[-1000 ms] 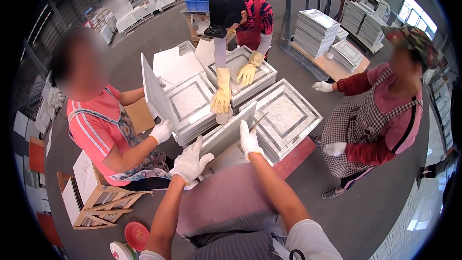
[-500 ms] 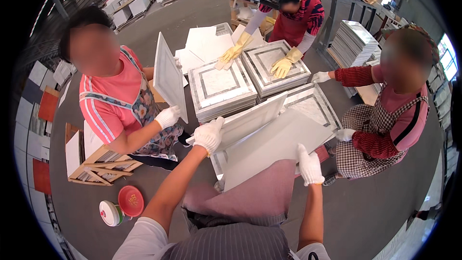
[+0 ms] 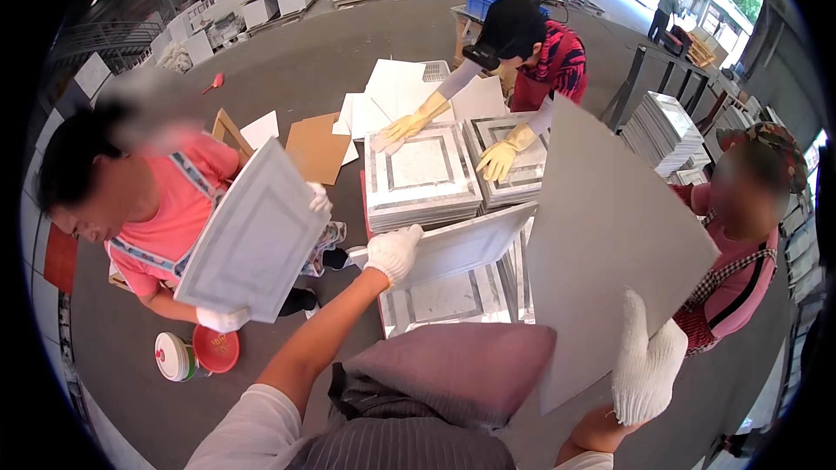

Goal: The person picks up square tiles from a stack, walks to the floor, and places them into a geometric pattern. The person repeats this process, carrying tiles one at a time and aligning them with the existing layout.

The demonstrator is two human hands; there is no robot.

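- The gloved right hand (image 3: 646, 372), at five o'clock, clamps the lower edge of a big grey sheet (image 3: 610, 244), tilted upright.
- The gloved left hand (image 3: 394, 251) curls over the corner of a framed tile (image 3: 461, 244) at centre.
- At nine o'clock, a co-worker's tile (image 3: 252, 231) stands tilted.

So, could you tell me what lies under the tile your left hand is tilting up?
Under the tilted tile in the left hand lies another grey-bordered marble tile; its far part is covered.

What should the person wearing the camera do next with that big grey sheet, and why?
Probably swing the grey sheet aside, clear of the pile. The right hand holds it upright by its lower edge, off the tiles, while the left hand grips the tilted top tile of the near stack.
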